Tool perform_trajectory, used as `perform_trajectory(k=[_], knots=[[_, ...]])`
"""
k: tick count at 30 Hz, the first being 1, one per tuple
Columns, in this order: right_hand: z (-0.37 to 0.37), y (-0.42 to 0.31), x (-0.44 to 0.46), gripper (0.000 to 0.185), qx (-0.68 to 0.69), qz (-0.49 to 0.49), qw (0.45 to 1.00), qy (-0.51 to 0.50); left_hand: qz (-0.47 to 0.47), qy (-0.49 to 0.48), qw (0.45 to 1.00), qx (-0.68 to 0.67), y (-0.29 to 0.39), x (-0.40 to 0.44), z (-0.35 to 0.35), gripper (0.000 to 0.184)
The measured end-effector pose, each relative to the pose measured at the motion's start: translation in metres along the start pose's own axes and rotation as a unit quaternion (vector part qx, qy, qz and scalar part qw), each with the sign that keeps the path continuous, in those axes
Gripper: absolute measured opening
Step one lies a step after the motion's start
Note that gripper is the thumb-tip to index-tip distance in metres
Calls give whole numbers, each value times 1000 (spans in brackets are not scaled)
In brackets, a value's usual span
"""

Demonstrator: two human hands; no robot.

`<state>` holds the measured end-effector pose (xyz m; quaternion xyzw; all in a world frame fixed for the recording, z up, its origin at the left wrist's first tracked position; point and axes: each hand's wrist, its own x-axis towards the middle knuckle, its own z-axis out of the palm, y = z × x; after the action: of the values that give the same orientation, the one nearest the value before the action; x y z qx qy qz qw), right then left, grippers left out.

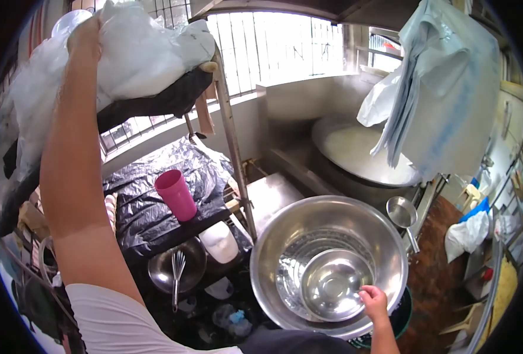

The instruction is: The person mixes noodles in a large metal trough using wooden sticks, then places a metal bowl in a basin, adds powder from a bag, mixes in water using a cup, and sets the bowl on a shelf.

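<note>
My left arm stretches up to a shelf, where my left hand (85, 40) is among clear plastic bags (137, 53). Its fingers are mostly hidden, so their grip does not show. Lower down, my right hand (374, 301) is closed on the rim of a shiny metal bowl (336, 283). This bowl is inside a much larger metal basin (267, 265), low in it and towards the right.
A pink pitcher (176, 196) stands on black plastic sheeting (137, 218). Nearby are a whisk (177, 274) in a metal bowl (158, 265) and a white container (219, 242). A large wok (362, 147) holds whitish contents. A ladle (402, 213) lies beside it; white plastic bags (450, 88) hang above.
</note>
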<state>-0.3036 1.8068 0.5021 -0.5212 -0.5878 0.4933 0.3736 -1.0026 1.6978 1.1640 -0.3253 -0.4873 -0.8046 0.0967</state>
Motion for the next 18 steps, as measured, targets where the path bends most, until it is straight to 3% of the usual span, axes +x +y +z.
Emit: perform_trajectory(k=[6,12,16,18], knots=[[5,-19,-6,25,32,21,999,-4,190,-98,976,-41,55,-2,12,25],[4,-42,-1,25,73,-8,997,-12,182,-188,965,-16,107,-21,-13,24],[8,-76,5,27,127,-22,990,-64,121,-264,941,-175,112,-93,-15,36],[10,-106,2,29,144,-31,981,-123,82,-56,966,-237,108,-210,19,29]])
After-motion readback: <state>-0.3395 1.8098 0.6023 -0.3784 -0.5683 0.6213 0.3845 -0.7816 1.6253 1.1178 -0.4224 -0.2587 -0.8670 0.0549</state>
